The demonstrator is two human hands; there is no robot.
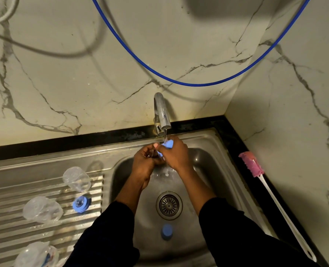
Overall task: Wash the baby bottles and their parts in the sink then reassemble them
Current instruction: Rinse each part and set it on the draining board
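Down in the sink (208, 160), a blue cap (166, 231) lies beside the drain (169, 205).

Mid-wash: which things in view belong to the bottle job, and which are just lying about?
Job: blue part, gripped by left hand and right hand under the tap; clear bottles on the drainboard; blue ring; blue cap in the sink; bottle brush.
Lying about: blue hose; white hose, top left.

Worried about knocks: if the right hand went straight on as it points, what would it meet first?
Probably the tap, just beyond the blue part the right hand grips; depth unclear.
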